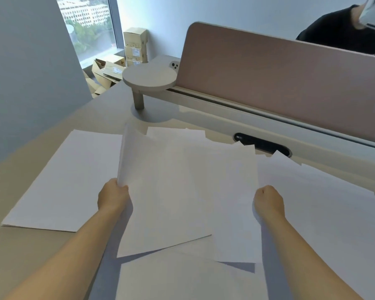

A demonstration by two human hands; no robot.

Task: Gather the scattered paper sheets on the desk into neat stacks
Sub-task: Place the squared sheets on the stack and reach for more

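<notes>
Several white paper sheets lie spread over the beige desk (pixel 20 252). My left hand (pixel 112 195) grips the left edge of a loose bundle of sheets (pixel 167 191) lifted above the desk, its left edge curling upward. My right hand (pixel 268 201) grips the right edge of the same lifted sheets (pixel 236 202). A tidy stack of sheets (pixel 65 180) lies flat on the desk to the left of my left hand. More sheets lie flat on the right (pixel 333 213) and at the near edge below the bundle (pixel 182 278).
A round grey stand on a post (pixel 148 80) rises at the back of the desk. A pink divider panel (pixel 279 83) runs along the far side, with a black cable slot (pixel 262 145) before it. A person in dark clothing (pixel 342 33) sits beyond. Cardboard boxes (pixel 134 46) stand by the window.
</notes>
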